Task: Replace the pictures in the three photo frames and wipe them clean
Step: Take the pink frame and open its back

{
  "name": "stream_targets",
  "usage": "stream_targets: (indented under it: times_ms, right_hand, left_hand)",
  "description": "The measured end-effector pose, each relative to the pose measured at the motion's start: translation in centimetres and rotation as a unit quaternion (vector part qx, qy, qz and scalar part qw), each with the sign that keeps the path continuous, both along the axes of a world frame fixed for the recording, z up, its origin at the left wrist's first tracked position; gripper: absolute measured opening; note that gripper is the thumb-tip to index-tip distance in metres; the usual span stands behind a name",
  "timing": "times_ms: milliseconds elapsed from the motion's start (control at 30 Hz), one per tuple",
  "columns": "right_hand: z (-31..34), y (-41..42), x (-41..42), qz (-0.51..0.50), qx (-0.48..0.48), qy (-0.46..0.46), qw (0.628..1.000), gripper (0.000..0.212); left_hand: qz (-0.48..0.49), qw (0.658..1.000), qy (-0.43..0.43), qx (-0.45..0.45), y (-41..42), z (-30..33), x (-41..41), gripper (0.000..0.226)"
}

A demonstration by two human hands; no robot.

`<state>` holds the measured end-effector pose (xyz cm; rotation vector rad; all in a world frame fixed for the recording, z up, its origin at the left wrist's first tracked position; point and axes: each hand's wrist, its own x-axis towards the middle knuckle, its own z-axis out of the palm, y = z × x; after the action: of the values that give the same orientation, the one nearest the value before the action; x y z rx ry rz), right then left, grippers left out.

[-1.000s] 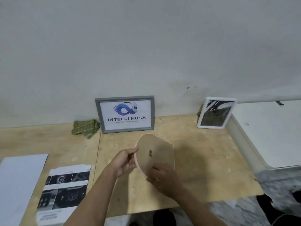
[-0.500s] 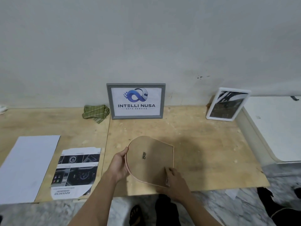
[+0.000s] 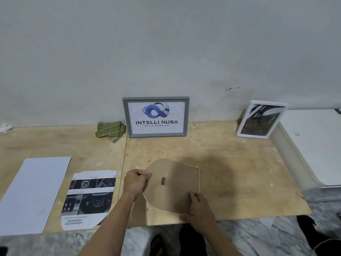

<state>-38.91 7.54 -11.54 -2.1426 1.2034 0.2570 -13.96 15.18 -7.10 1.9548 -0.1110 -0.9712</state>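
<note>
Face down near the counter's front edge lies the third frame, a brown fibreboard-backed frame with one rounded end (image 3: 173, 185), its small metal hanger (image 3: 163, 181) up. The left hand (image 3: 137, 182) curls its grip round the rounded left rim; the right hand (image 3: 198, 207) pinches the front right corner. The frame sits between both hands, long axis running left to right. Just left waits a printed car-interior picture (image 3: 90, 198), then a white sheet (image 3: 35, 193). At the back edge: grey frame (image 3: 156, 117), white frame (image 3: 261, 119), green cloth (image 3: 110, 129) against the pale wall.
</note>
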Motion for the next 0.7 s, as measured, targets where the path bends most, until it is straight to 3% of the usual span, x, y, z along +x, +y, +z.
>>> stream_targets:
  times_ms: [233,467,700]
  right_hand:
    - [0.0,0.0,-0.1,-0.010,0.014,-0.014,1.000,0.104]
    - [-0.3,0.3,-0.2,0.050,-0.017,0.029,0.998,0.074]
    - [-0.1,0.3,-0.5,0.067,-0.027,0.055,0.996,0.067]
  left_hand:
    - [0.057,0.997,0.060,-0.005,0.4,-1.2,1.8,0.012]
    - [0.121,0.988,0.093,-0.020,3.0,-1.8,3.2,0.009]
    - [0.189,0.977,0.091,-0.043,5.0,-1.9,4.3,0.015]
